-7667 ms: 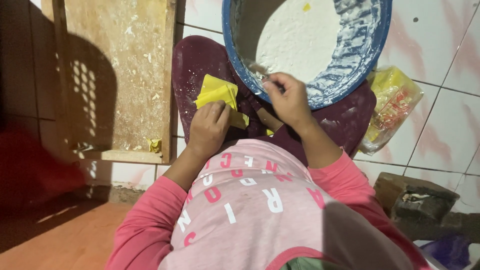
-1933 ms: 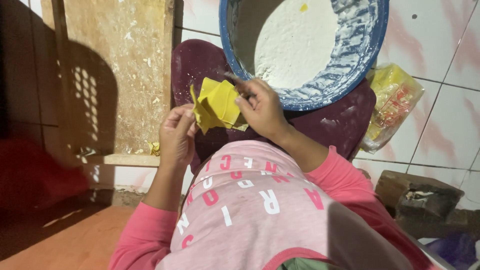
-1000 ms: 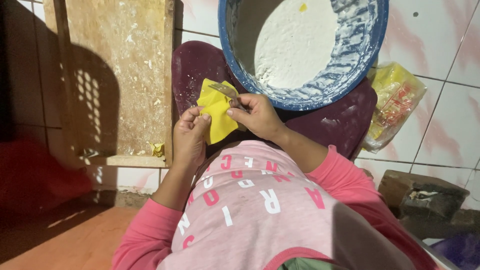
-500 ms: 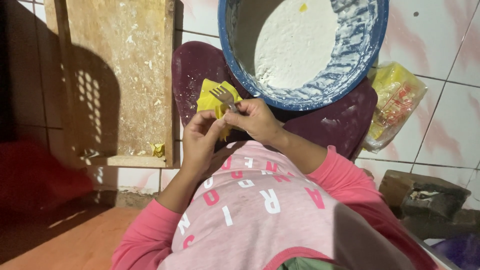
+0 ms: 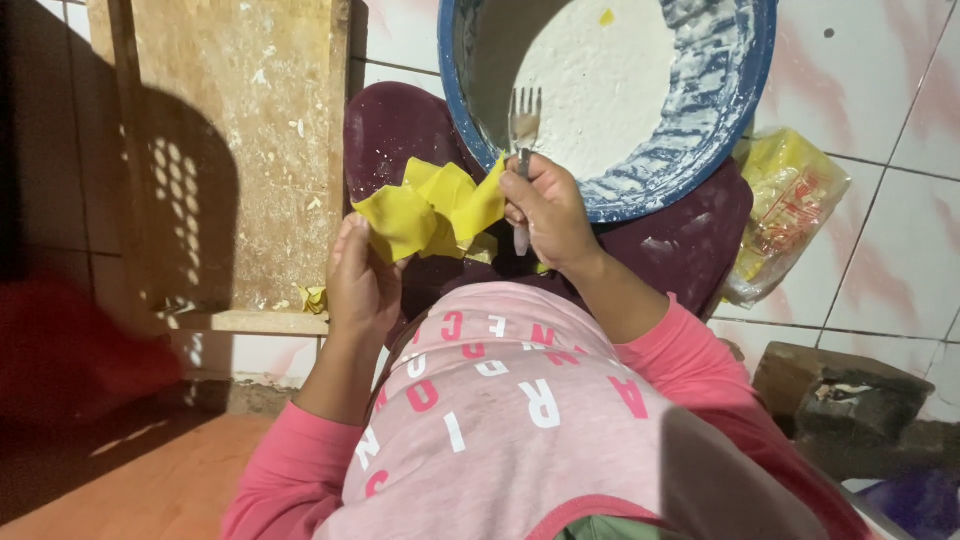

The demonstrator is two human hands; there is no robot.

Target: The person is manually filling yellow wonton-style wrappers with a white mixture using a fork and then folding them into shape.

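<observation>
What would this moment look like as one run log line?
left hand: holds yellow dough sheet | right hand: grips fork | blue bowl: floured

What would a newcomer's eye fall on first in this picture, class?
The bright yellow dough sheet at centre, held between the left hand and the right hand, which also grips a fork upright. Above it, a blue bowl of white flour rests on a maroon stool.
</observation>
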